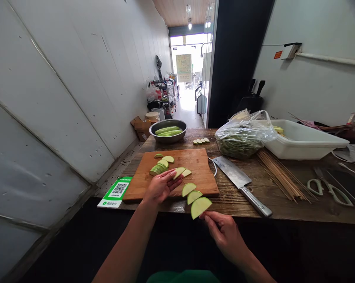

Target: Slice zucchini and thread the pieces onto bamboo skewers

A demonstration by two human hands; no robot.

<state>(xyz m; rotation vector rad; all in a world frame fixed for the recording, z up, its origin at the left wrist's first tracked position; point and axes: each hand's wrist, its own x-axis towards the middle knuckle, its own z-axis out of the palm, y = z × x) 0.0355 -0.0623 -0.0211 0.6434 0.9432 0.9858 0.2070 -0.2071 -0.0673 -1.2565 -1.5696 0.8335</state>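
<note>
My right hand pinches the near end of a thin wooden skewer, mostly hidden by the slices on it. Threaded along it are three pale green half-round zucchini slices, the largest closest to my right fingers. Near the skewer's far tip, my left hand is closed on a zucchini slice between thumb and fingers. Another slice shows just beyond those fingers; whether it is held or lies on the board I cannot tell. Below is a wooden cutting board with an overlapping row of cut zucchini.
Behind the board sit a metal bowl of whole zucchini and a skewered row of slices. To the right lie a cleaver, a plastic bag of greens, loose skewers, a white tub and scissors. A QR-code card lies left.
</note>
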